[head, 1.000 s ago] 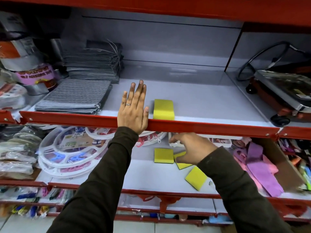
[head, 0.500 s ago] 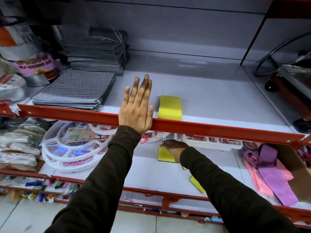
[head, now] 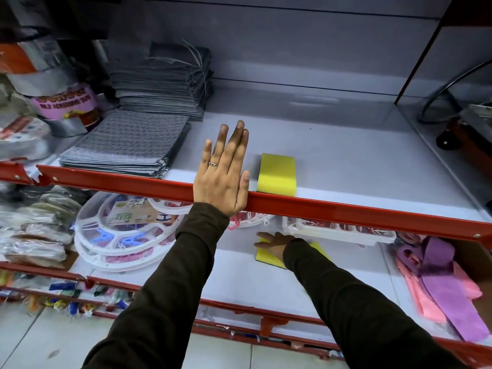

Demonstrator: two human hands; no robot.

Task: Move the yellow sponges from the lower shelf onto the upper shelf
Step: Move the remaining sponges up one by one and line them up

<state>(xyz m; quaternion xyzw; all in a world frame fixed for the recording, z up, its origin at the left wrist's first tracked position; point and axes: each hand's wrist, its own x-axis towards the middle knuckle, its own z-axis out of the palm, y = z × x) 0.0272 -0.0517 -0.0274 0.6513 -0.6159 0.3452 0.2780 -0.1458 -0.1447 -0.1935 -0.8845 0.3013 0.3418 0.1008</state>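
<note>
One yellow sponge (head: 277, 174) lies on the upper shelf (head: 346, 161), just behind its red front rail. My left hand (head: 223, 177) rests flat on that rail and shelf, fingers straight, a little left of the sponge and apart from it. On the lower shelf (head: 239, 278) my right hand (head: 274, 241) lies spread on top of another yellow sponge (head: 266, 255) with a dark underside. A corner of a further yellow sponge (head: 318, 249) shows just right of my wrist. My right forearm hides the rest of it.
Stacks of grey cloths (head: 125, 145) fill the upper shelf's left part. A wheeled appliance (head: 468, 129) stands at its right end. Below are white round peg hangers (head: 119, 235) on the left, a white tray (head: 338, 230) behind, and pink and purple cloths (head: 439, 283) on the right.
My right hand has slid left from the sponges at mid-shelf onto the leftmost lower sponge and flattened over it. The view has shifted closer and to the left. My left hand has stayed put.
</note>
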